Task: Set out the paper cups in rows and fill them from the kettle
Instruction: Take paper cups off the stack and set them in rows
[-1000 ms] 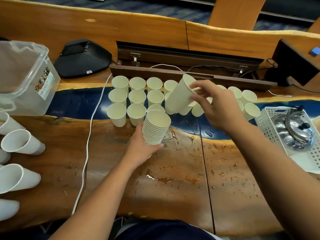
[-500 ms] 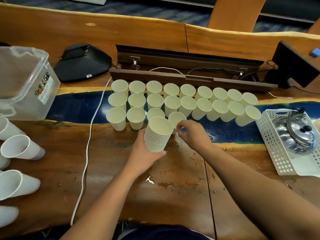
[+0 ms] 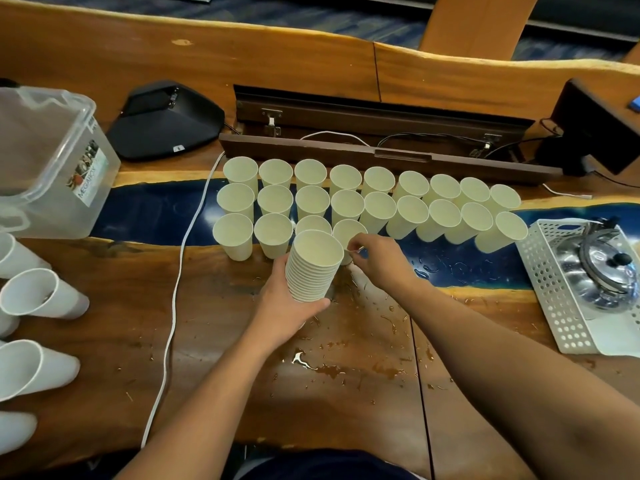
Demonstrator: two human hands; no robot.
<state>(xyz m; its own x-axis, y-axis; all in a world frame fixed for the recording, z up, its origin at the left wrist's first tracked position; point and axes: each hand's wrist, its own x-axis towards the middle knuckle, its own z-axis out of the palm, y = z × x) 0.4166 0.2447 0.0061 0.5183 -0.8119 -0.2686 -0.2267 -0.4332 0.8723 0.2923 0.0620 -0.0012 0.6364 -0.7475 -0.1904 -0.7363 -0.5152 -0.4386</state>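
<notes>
My left hand grips the cup stack just before the rows, keeping supply close. My right hand's fingers pinch the rim of the fourth front-row cup, seating it on the desk. The kettle waits in the basket, right.

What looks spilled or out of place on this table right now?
Liquid is spilled on the wooden table: a puddle and scattered droplets near the left hand, though the cups look unfilled. Several white cups lie on their sides at the left edge, apart from the upright rows.

Cream paper cups, steel kettle, white perforated basket, blue-streaked wooden table.
</notes>
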